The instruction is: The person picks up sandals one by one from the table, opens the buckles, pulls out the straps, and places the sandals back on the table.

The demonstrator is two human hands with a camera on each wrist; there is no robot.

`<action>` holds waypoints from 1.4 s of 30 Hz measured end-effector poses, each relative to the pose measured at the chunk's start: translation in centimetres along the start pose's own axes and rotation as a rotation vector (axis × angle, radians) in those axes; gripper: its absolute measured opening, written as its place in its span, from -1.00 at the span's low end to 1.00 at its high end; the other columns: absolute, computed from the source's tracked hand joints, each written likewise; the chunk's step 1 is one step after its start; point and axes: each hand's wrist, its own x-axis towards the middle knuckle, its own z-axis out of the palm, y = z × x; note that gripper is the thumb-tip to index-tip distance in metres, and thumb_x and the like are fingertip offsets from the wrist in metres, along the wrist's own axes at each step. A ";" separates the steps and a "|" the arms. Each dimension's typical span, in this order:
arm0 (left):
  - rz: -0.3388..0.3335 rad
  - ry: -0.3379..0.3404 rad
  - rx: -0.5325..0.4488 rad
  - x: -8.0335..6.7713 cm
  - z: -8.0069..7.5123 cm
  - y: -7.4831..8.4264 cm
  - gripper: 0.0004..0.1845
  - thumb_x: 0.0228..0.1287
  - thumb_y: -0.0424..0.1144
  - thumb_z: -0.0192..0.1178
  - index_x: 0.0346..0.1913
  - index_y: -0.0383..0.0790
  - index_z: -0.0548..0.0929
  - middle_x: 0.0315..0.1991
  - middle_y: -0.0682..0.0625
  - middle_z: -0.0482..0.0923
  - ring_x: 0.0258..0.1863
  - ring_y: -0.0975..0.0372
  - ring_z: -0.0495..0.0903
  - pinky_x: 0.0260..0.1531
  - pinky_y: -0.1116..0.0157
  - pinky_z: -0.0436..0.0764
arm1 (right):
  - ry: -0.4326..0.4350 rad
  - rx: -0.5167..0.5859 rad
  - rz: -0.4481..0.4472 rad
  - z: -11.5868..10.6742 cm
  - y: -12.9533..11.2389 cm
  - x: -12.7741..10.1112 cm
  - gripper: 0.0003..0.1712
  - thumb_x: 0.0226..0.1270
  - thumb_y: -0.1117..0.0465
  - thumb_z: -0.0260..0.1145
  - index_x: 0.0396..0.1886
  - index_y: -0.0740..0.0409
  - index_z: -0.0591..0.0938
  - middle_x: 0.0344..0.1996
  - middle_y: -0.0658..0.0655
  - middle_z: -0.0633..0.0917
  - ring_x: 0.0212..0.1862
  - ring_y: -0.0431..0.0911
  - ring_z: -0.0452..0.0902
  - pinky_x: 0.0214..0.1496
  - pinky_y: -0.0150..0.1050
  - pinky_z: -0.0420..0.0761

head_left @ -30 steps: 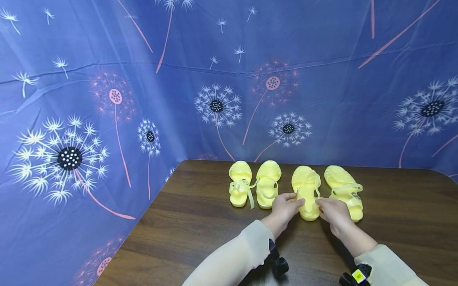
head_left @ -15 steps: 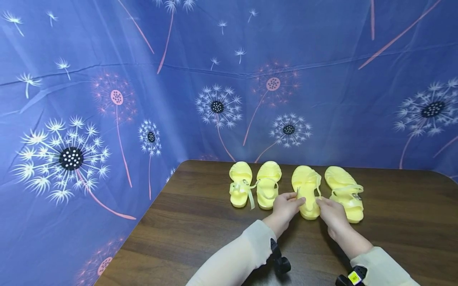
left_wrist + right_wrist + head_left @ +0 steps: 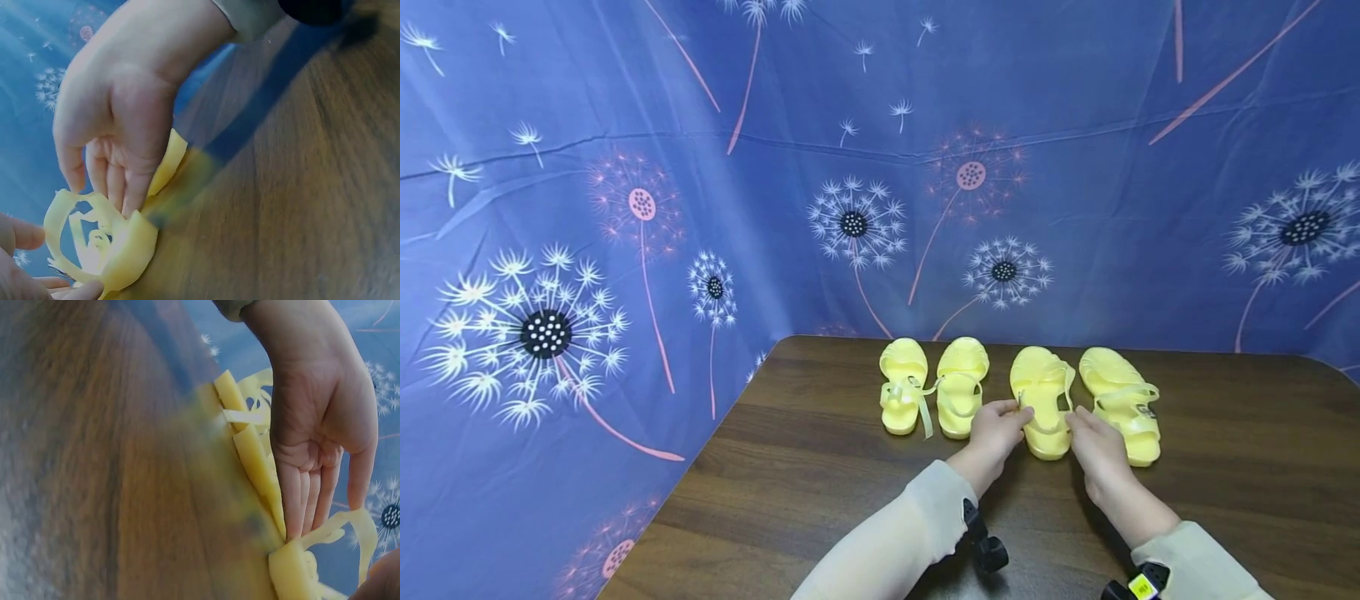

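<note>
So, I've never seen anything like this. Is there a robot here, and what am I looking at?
No robot, just a person using their left hand and right hand, both bare. The wide pictures come from a camera worn on the head, looking forward and down. The two close-ups come from cameras on the wrists, probably the black devices at the sleeves. Four yellow sandals make a row at the wooden table, with a dandelion-patterned blue cloth behind. The hands hold the third sandal from the left, one at each side.
</note>
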 end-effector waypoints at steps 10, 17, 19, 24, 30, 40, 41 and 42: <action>0.106 -0.005 0.033 0.3 -1.3 0.7 -0.63 0.23 -0.36 0.28 0.10 -0.37 0.61 0.10 -0.18 0.60 0.16 0.01 0.54 0.15 0.10 0.55 | 0.042 0.081 -0.079 0.9 -2.4 -0.8 -0.30 0.57 0.04 -0.15 0.54 0.15 -0.12 0.53 0.11 -0.03 0.54 0.01 -0.16 0.55 -0.06 -0.04; 0.141 -0.056 0.042 0.1 -2.1 1.3 -0.61 0.25 -0.35 0.27 0.14 -0.36 0.58 0.13 -0.16 0.59 0.18 0.03 0.55 0.16 0.14 0.54 | 0.027 0.190 -0.071 1.4 -3.4 -0.9 -0.28 0.53 0.12 0.00 0.53 0.20 -0.04 0.52 0.18 0.07 0.51 0.02 0.02 0.49 -0.23 0.14; 0.157 -0.062 0.043 0.1 -2.4 1.5 -0.61 0.26 -0.35 0.27 0.14 -0.34 0.59 0.14 -0.15 0.59 0.18 0.05 0.55 0.16 0.16 0.55 | 0.028 0.209 -0.073 1.7 -3.5 -0.9 -0.28 0.52 0.14 0.02 0.53 0.22 -0.01 0.51 0.21 0.10 0.50 0.01 0.06 0.46 -0.28 0.19; 0.201 -0.084 0.040 0.1 -3.1 1.9 -0.65 0.25 -0.36 0.27 0.11 -0.29 0.62 0.11 -0.15 0.62 0.15 0.07 0.58 0.13 0.19 0.57 | 0.026 0.255 -0.098 2.5 -3.9 -0.9 -0.29 0.54 0.11 0.00 0.52 0.28 0.02 0.49 0.26 0.15 0.44 -0.13 0.22 0.38 -0.39 0.29; 0.226 -0.085 0.040 0.1 -3.9 2.1 -0.66 0.27 -0.39 0.25 0.11 -0.32 0.62 0.11 -0.15 0.62 0.14 0.07 0.59 0.12 0.20 0.58 | -0.005 0.278 -0.114 3.8 -4.2 -1.0 -0.30 0.54 0.10 0.00 0.51 0.31 0.03 0.47 0.28 0.18 0.27 -0.30 0.39 0.35 -0.40 0.31; 0.292 -0.003 0.141 0.2 -5.6 3.1 -0.64 0.24 -0.37 0.28 0.12 -0.25 0.64 0.13 -0.10 0.61 0.18 0.09 0.56 0.18 0.25 0.53 | -0.009 0.239 -0.115 5.8 -4.2 -0.7 -0.34 0.52 0.14 0.04 0.47 0.35 0.13 0.41 0.27 0.30 -0.08 -0.53 0.49 0.15 -0.55 0.48; 0.293 0.008 0.162 0.2 -5.8 3.1 -0.62 0.23 -0.37 0.28 0.13 -0.24 0.63 0.15 -0.09 0.60 0.20 0.06 0.54 0.21 0.23 0.51 | -0.020 0.234 -0.117 6.0 -4.2 -0.7 -0.34 0.53 0.15 0.03 0.47 0.35 0.12 0.41 0.29 0.29 -0.03 -0.49 0.49 0.15 -0.55 0.48; 0.286 0.020 0.181 0.3 -6.0 3.1 -0.60 0.23 -0.37 0.29 0.15 -0.21 0.62 0.18 -0.08 0.58 0.22 0.05 0.52 0.23 0.21 0.49 | -0.033 0.223 -0.118 6.2 -4.1 -0.6 -0.34 0.53 0.15 0.02 0.48 0.35 0.12 0.41 0.30 0.29 0.04 -0.43 0.49 0.17 -0.55 0.47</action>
